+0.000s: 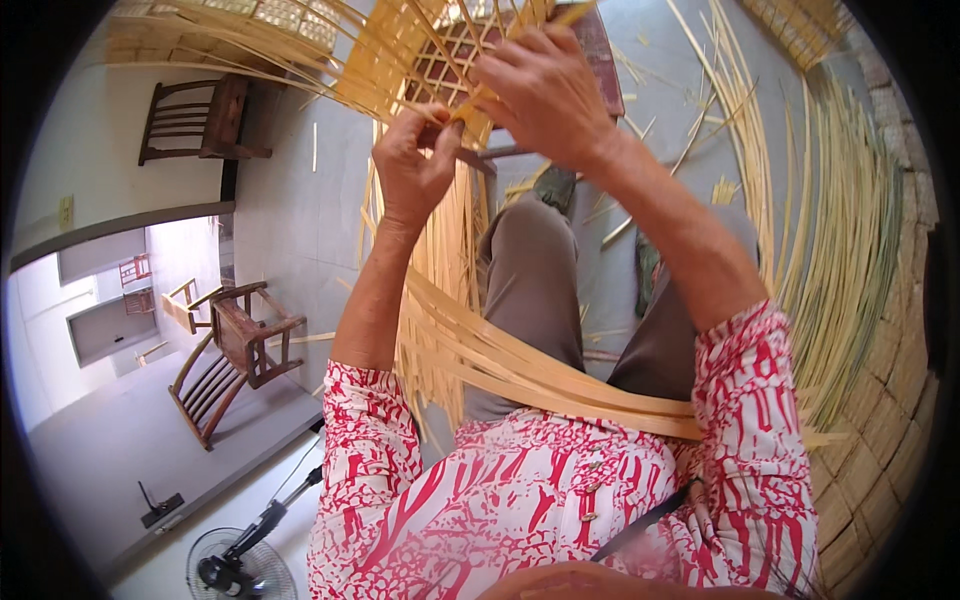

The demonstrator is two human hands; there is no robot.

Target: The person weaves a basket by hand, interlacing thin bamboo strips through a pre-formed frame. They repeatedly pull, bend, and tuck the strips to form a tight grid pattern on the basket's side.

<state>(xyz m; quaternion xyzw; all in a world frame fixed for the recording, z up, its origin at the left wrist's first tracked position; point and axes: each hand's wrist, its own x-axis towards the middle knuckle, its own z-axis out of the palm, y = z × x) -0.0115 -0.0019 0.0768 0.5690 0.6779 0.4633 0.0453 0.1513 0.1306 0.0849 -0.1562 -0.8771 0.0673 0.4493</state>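
Observation:
At the top of the view, a half-woven bamboo basket (pixel 383 48) with an open lattice base has long loose strips fanning out to the left. My left hand (pixel 415 165) pinches a bamboo strip at the basket's near edge, thumb and forefinger together. Just right of it and farther off, my right hand (pixel 548 98) is bent over the same edge, its fingers closed on a strip there. The fingertips of the right hand are partly hidden behind its knuckles. A bundle of long flat bamboo strips (pixel 540 378) lies across my lap.
The basket is over a dark red low stool or board (pixel 600 62). Long bamboo splints (pixel 835 240) cover the floor at right, beside stacked woven pieces (pixel 870 430). At left are a wooden chair (pixel 240 335), another chair (pixel 205 120) and a black fan (pixel 235 570).

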